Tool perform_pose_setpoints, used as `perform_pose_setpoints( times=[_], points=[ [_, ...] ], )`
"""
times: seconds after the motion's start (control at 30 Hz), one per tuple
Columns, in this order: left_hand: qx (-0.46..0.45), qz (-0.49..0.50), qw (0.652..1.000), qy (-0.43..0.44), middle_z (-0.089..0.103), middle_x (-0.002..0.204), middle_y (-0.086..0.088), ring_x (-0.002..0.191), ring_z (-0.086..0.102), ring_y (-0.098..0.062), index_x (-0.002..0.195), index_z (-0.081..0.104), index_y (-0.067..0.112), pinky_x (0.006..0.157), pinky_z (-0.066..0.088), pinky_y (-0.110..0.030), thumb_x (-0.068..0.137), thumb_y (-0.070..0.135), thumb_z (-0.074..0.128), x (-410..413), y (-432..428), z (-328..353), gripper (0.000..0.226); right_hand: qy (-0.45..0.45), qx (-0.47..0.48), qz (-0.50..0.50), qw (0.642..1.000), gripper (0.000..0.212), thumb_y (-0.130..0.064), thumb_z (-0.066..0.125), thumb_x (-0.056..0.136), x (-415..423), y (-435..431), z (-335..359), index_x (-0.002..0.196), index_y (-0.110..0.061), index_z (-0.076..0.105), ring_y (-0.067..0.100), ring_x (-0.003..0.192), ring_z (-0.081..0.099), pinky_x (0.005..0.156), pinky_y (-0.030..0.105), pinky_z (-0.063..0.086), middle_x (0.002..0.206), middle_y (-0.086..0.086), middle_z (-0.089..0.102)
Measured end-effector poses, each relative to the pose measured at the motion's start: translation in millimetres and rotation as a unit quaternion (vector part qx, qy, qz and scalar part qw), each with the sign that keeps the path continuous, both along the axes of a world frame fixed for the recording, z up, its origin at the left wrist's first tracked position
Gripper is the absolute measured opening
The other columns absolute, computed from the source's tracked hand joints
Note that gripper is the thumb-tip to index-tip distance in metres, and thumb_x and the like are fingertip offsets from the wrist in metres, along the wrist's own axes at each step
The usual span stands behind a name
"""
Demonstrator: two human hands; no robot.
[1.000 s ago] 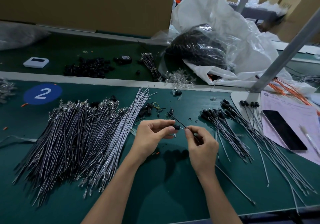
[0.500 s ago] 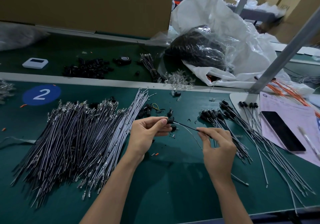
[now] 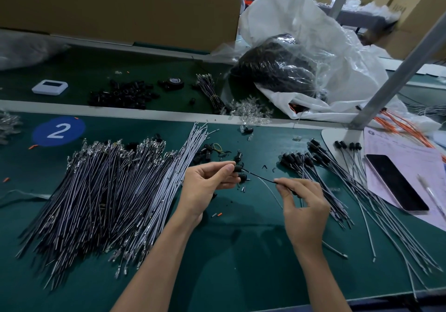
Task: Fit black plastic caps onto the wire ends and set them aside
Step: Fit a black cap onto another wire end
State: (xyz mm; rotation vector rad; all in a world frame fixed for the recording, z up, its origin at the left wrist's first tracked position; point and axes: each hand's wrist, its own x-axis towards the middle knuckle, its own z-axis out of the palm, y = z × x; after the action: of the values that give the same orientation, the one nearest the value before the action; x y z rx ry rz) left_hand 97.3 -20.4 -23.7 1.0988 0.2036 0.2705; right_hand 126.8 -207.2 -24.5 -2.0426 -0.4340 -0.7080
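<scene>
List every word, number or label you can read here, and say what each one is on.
"2": white numeral on the blue round sticker stuck to the green mat.
Paper sheet under the phone: printed lines and a round emblem, too small to read.
White device: dark screen, nothing legible.
Cardboard box, far right: faint markings, too blurred to read.
</scene>
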Motion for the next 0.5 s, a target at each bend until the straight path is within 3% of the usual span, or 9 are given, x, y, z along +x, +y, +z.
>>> perform_pose_setpoints(
  times=[0.13, 0.27, 0.5],
  points=[
    [-0.001, -0.008, 1.000, -0.003, 0.075, 0.081, -0.015, 0.072, 0.074, -0.023, 0.081, 0.080, 0.016, 0.064, 0.057, -0.022, 0.066, 0.019, 0.078, 0, 0, 0, 0.016, 0.005, 0.005, 0.003, 1.000, 0.017, 0.002, 0.075, 0.079, -1, 0, 0, 0.089, -0.012, 0.076, 0.025, 0.081, 0.058, 0.074, 0.015, 0.043, 0.083, 0.001, 0.067],
    [0.010, -0.018, 1.000, -0.008, 0.075, 0.079, -0.015, 0.071, 0.074, -0.022, 0.079, 0.081, 0.018, 0.063, 0.057, -0.022, 0.065, 0.017, 0.079, -1, -1, -1, 0.015, 0.008, -0.002, 0.004, 1.000, 0.015, 0.000, 0.075, 0.080, -1, 2, 1, 0.089, -0.012, 0.077, 0.024, 0.081, 0.058, 0.071, 0.020, 0.045, 0.084, 0.001, 0.068],
    [0.007, -0.014, 1.000, -0.010, 0.075, 0.079, -0.015, 0.069, 0.074, -0.021, 0.082, 0.079, 0.014, 0.062, 0.056, -0.022, 0.067, 0.016, 0.078, 0, -2, 0, 0.015, 0.014, -0.013, 0.009, 1.000, 0.016, 0.001, 0.077, 0.078, -1, 11, 4, 0.088, -0.012, 0.077, 0.019, 0.078, 0.056, 0.070, 0.011, 0.039, 0.082, -0.001, 0.068]
  ],
)
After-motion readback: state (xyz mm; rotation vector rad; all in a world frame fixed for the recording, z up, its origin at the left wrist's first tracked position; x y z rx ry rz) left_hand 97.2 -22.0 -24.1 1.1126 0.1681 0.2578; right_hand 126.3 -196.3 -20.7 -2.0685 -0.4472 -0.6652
